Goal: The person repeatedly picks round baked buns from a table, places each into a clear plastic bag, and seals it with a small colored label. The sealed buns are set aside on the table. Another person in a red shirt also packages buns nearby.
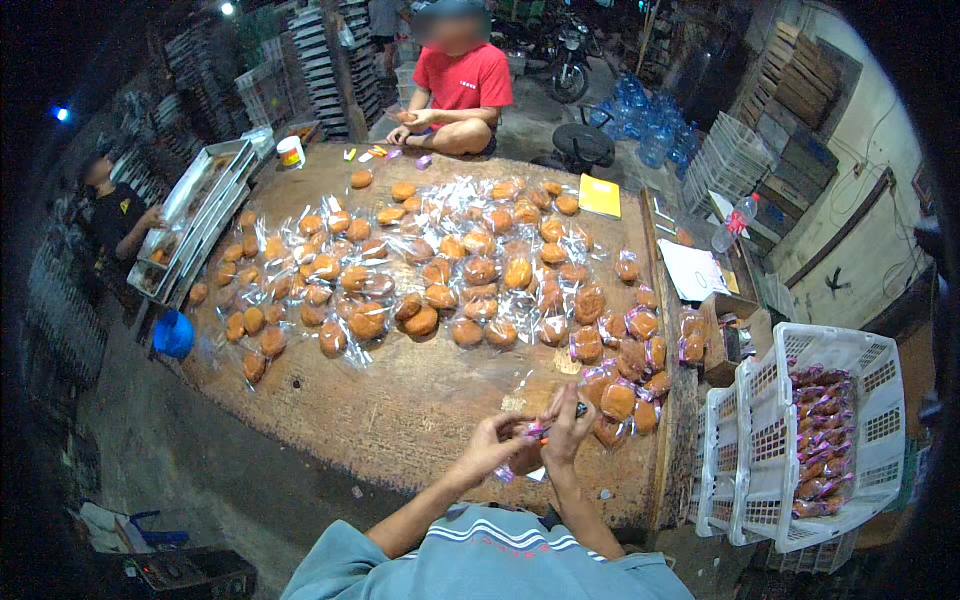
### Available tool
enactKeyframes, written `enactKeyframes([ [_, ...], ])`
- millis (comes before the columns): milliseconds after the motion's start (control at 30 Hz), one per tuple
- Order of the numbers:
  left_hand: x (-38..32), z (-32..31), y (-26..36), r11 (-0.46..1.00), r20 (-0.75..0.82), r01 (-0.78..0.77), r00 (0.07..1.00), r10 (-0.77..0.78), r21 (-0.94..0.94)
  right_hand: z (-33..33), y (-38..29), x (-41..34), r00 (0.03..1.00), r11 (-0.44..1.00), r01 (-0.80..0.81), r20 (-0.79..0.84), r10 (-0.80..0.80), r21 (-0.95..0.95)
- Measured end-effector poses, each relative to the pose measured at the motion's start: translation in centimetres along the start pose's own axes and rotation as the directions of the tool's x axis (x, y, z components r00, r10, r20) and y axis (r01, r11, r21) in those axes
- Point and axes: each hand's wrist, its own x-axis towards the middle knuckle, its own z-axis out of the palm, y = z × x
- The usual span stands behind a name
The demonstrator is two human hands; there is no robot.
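Close to the table's near edge, my left hand (491,444) pinches the gathered top of a clear plastic bag with a brown bun (526,459) inside. A purple label (535,430) shows at the pinched end. My right hand (568,427) meets it from the right, its fingers around a small dark hand tool (581,409); the hand hides most of the tool, so its kind is unclear. Just right of that hand lies a pile of bagged buns (617,401) with purple labels. Farther off, many unlabelled bagged buns (480,270) spread over the wooden table (360,420).
White plastic crates (780,442) stand at the right, the front one holding rows of labelled buns (823,442). A raised wooden edge (667,450) borders the table there. Across sits a person in a red shirt (463,75); another stands left by metal trays (199,217). A yellow book (600,196) lies far right.
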Motion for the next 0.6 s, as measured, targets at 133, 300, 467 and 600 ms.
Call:
enactKeyframes([
  [133,-0.7,-4.5,-0.1,0.891,-0.014,0.253,0.96,-0.279,-0.377,-1.2,-1.4,1.0,0.998,0.996,0.06,0.028,-0.059,-0.065],
  [300,-0.8,-7.0,0.6,0.84,-0.21,0.022,0.964,-0.161,-0.542,-1.4,-1.0,0.2,0.923,0.951,-0.004,0.366,0.123,-0.308],
  [467,-0.4,-6.2,0.2,0.97,-0.244,-0.142,0.965,0.092,-0.198,-0.8,-0.9,-1.9,0.582,0.747,0.543,0.813,-0.005,-0.384],
  [600,-1.7,-7.5,-0.3,0.998,-0.395,-0.057,0.918,0.045,-0.019,-5.6,-1.2,4.9,0.635,0.775,0.554,0.756,-0.158,-0.303],
])
